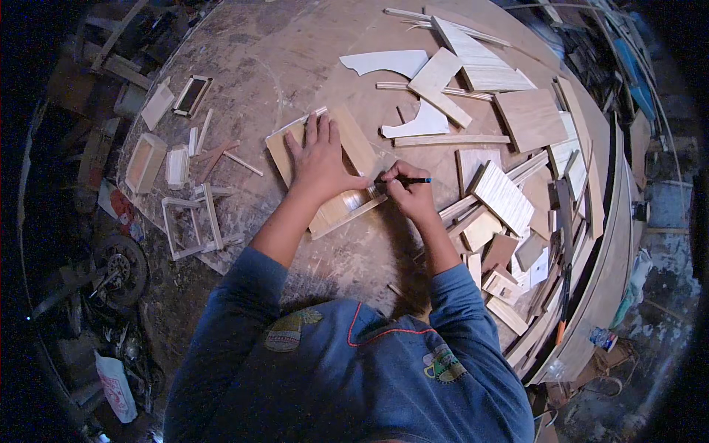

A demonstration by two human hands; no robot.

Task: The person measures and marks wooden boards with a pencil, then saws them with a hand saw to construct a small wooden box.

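A shallow wooden box or frame [356,140] lies tilted on the round worktable, a strip of wood along its near edge. Across its top, my left hand [322,162] lies flat with the fingers spread and the thumb pointing right. My right hand [410,190] grips a dark pen [419,180] with a blue end. The pen's tip meets the box's right side, close to my left thumb. What lies beneath my left palm is hidden.
Wood offcuts [504,195] pile up along the table's right side. White curved cut-outs [384,62] and a square board [534,119] lie farther back. At the left sit small wooden frames [193,96] and a box [146,162]. A long saw-like tool [565,258] rests near the right edge.
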